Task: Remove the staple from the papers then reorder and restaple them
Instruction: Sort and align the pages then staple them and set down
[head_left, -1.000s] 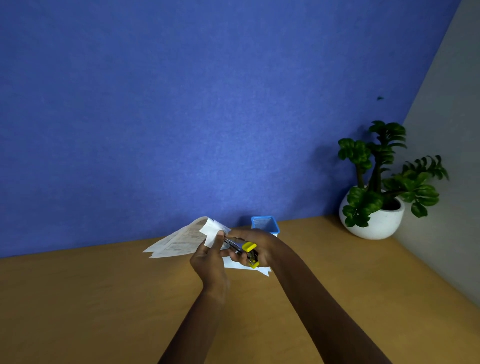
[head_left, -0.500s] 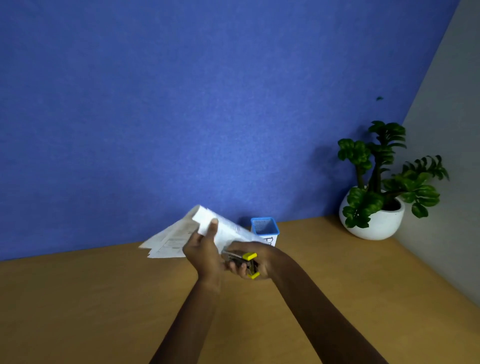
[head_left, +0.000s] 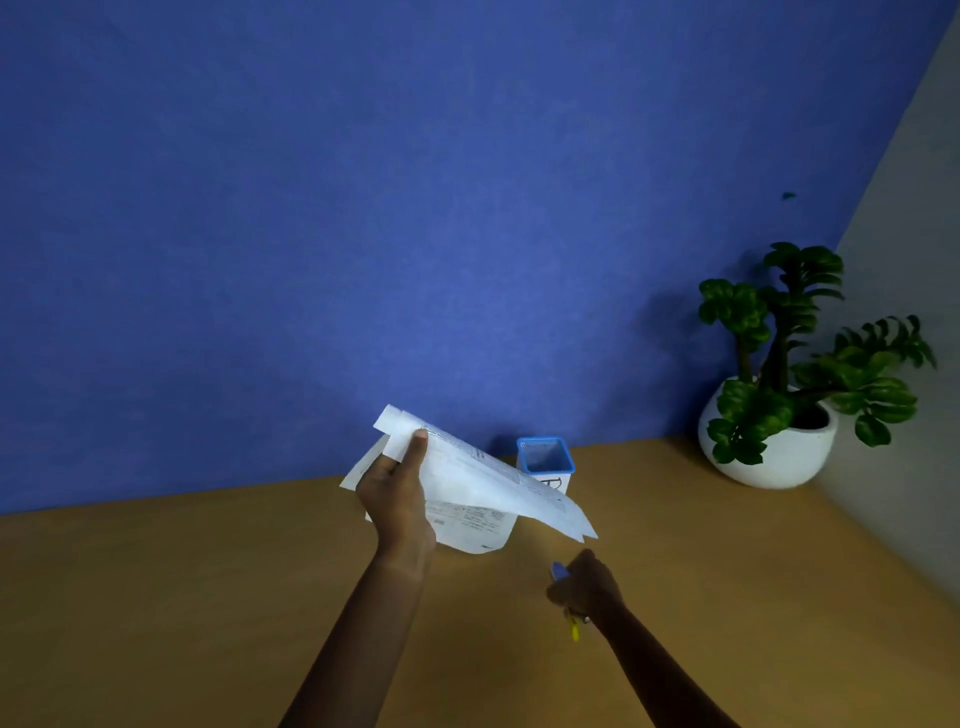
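Observation:
My left hand (head_left: 400, 499) holds a bundle of white printed papers (head_left: 483, 483) up above the wooden desk (head_left: 208, 597), thumb pressed on the upper corner. The sheets droop to the right and fan apart. My right hand (head_left: 587, 590) is lower and to the right, just above the desk, gripping a small metal staple remover with yellow handles (head_left: 571, 621). Most of the tool is hidden inside the fist; a metal tip and a yellow end stick out. The hand and tool are apart from the papers. No staple can be made out.
A small blue-rimmed white cup (head_left: 546, 462) stands at the back of the desk, just behind the papers. A green plant in a white round pot (head_left: 774, 447) sits in the back right corner. A blue wall runs behind, a grey wall at right.
My right hand has pulled the staple remover away from the papers, down and to the right. My left hand has lifted the papers higher, and the sheets have swung open.

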